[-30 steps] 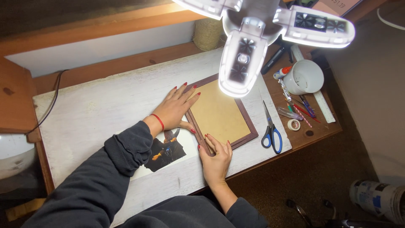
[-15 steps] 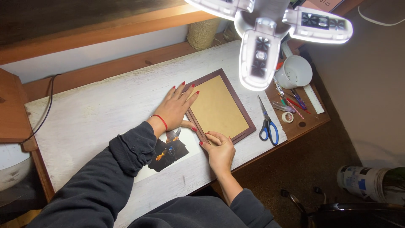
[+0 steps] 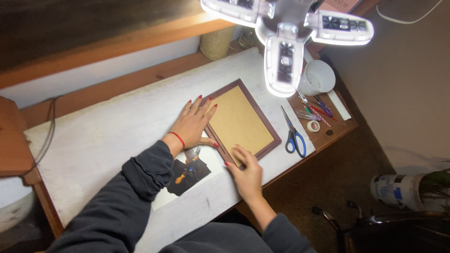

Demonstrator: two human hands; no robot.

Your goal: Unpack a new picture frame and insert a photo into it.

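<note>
Both my hands are on the picture frame, which lies face down on the white tabletop with its tan backing up. My left hand is spread flat, fingers fanned over the frame's left corner, much as it was half a second ago. My right hand has changed: earlier it was curled at the near edge around something thin, and now its fingers lie loosely extended on the backing at the near corner, pinching nothing I can make out. The frame itself has not shifted.

A dark photo print lies on the tabletop just below my left wrist, partly under the sleeve. To the right of the frame are blue-handled scissors, then a roll of tape, some pens and a white mug on the brown wooden desk. A bright lamp hangs overhead. On the brown floor to the right stands a paint can.
</note>
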